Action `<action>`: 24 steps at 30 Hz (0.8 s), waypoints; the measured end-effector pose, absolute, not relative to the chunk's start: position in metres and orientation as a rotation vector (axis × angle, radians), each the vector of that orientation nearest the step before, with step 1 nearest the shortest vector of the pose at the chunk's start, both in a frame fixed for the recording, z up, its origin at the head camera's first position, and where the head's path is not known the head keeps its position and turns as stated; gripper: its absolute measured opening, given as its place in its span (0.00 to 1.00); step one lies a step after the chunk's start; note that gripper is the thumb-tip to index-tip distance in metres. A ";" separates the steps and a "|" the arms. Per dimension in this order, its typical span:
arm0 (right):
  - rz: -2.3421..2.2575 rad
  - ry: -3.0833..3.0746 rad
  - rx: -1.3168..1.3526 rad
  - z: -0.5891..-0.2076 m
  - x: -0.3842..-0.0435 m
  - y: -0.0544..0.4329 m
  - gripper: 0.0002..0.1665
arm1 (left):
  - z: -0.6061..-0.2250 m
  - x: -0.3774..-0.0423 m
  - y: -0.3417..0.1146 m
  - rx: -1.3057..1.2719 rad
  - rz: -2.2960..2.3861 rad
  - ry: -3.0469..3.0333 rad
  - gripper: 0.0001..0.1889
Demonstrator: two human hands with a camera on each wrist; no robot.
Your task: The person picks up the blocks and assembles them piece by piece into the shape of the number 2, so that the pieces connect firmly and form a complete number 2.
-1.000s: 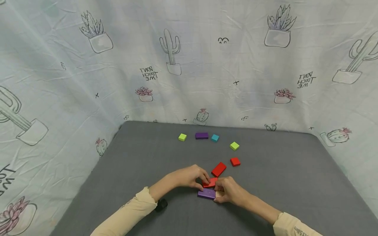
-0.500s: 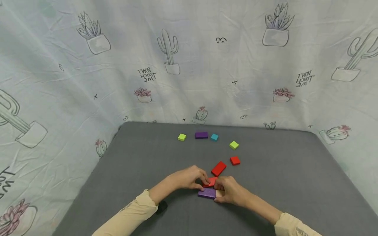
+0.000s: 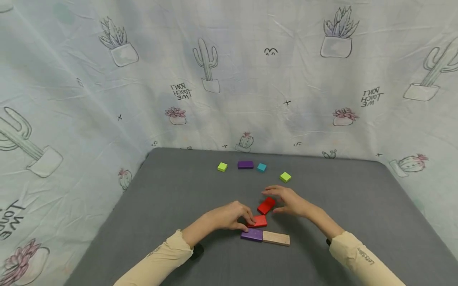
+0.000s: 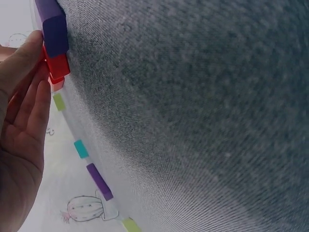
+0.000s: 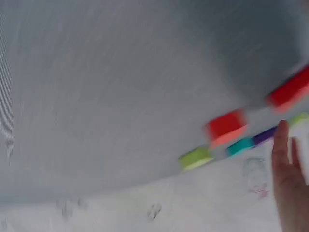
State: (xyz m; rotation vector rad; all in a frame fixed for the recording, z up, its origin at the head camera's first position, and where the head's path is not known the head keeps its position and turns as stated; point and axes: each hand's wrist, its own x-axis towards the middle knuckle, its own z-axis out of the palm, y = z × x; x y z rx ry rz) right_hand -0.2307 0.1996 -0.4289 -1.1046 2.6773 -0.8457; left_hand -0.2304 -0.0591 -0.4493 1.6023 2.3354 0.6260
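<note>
In the head view, my left hand rests its fingertips on a red block while the thumb touches a purple block. Thumb and fingers look fairly straight in the left wrist view, beside the purple block. A bare wooden block lies end to end with the purple one. My right hand hovers with spread fingers beside a second red block, holding nothing visible. A small red block shows in the blurred right wrist view; the right hand hides it in the head view.
Toward the back of the grey table lie a lime block, a purple block, a teal block and another lime block. A patterned cloth hangs behind and at the sides.
My right hand has let go of the wooden block and moved away from me, up beside the second red block. The left hand stays in place on the red and purple blocks.
</note>
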 end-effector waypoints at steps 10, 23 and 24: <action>-0.694 2.518 -1.309 -0.445 -0.265 0.210 0.20 | -0.450 -0.229 -0.052 1.574 0.637 2.303 0.12; -0.681 2.543 -1.342 -0.438 -0.267 0.224 0.17 | -0.447 -0.230 -0.057 1.576 0.609 2.325 0.12; -0.674 2.547 -1.356 -0.437 -0.266 0.224 0.17 | -0.447 -0.230 -0.057 1.567 0.608 2.328 0.12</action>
